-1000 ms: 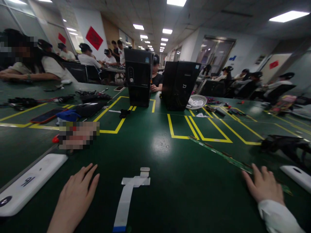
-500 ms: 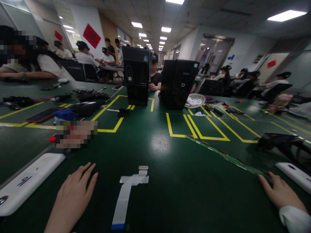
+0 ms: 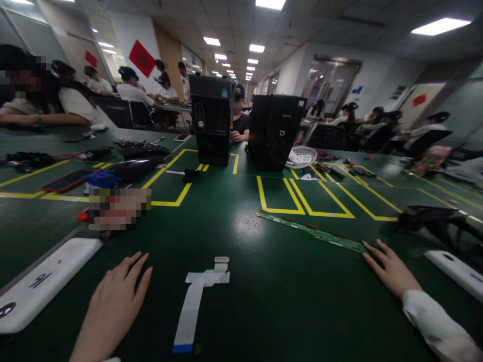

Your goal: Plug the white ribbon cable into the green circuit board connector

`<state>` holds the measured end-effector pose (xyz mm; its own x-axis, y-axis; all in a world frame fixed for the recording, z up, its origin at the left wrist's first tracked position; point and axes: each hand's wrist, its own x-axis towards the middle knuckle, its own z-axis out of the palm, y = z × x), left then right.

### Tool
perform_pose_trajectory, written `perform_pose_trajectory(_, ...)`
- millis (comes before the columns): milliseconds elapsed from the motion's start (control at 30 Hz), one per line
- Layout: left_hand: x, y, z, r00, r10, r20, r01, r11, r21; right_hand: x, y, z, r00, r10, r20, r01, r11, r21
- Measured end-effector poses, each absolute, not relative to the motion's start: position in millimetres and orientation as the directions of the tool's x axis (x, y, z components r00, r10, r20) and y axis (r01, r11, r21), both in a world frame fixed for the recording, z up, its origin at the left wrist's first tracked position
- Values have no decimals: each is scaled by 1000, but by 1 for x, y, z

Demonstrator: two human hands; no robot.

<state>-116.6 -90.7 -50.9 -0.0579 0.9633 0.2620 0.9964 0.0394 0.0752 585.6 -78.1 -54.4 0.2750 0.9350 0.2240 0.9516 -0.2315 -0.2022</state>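
My left hand (image 3: 116, 299) lies flat on the green table, fingers stretched out and a little apart, holding nothing. To its right a flat white ribbon cable (image 3: 191, 306) with a blue end and a connector at its top rests on the tabletop. Farther right, my right hand (image 3: 392, 269) has the near end of a long, narrow green circuit board (image 3: 313, 232) between thumb and fingers. That board slants away toward the middle of the table. How firmly the fingertips press on it is hard to make out.
White devices lie at the left (image 3: 56, 281) and right (image 3: 458, 274). Two black computer towers (image 3: 211, 120) (image 3: 277, 130) stand at the back, with a person behind them. Yellow tape lines, a white basket (image 3: 302, 157), cables (image 3: 30, 158) and a black object (image 3: 433, 223) occupy the table.
My right hand has moved left and slightly away from me, and the circuit board has shifted left with it. My left hand and the ribbon cable have stayed in place.
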Motion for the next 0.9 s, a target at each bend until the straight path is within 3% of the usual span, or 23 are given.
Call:
perform_pose_trajectory(167, -118, -90, -50, -64, 965, 254, 995, 42, 92, 546, -48, -53, -14, 948, 317, 991, 54, -119)
perform_pose_trajectory(367, -117, -90, -48, -83, 971, 223, 993, 60, 104, 484, -9, -44, -281, 903, 324, 934, 335, -123)
perform_pose_trajectory(633, -118, -90, -48, -78, 971, 226, 994, 58, 94, 407, 20, -38, -452, 829, 328, 844, 517, -141)
perform_pose_trajectory(900, -113, -92, -47, -58, 958, 282, 997, 39, 73, 356, 24, -38, -514, 756, 406, 778, 610, -150)
